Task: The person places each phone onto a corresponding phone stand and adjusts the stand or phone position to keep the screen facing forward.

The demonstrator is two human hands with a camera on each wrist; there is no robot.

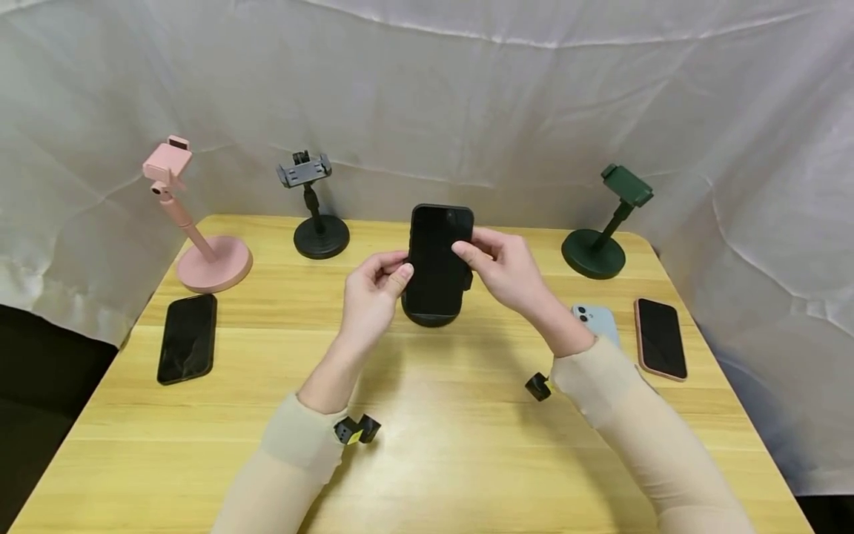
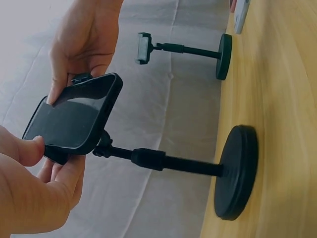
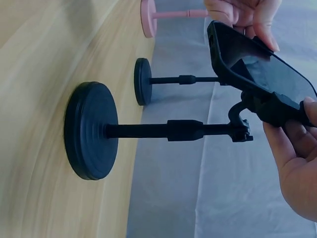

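Observation:
A black smartphone [image 1: 437, 259] sits upright and tilted in the clamp of a black phone stand [image 2: 193, 165], whose round base [image 3: 91, 131] rests on the table. My left hand [image 1: 373, 297] grips the phone's left edge, thumb at the front and fingers curled behind the clamp. On the opposite edge, my right hand [image 1: 503, 271] pinches the phone, its thumb lying over the screen and its fingers behind. In the right wrist view the clamp [image 3: 280, 108] shows under the phone's edge. The head view hides most of the stand behind the phone.
At the back of the wooden table [image 1: 440, 445] stand a pink phone stand [image 1: 215, 263], another black stand [image 1: 322, 237] and a green one [image 1: 594, 254]. A black phone [image 1: 187, 339] lies at left; a light blue phone [image 1: 599, 323] and a pink-edged phone [image 1: 660, 339] lie at right.

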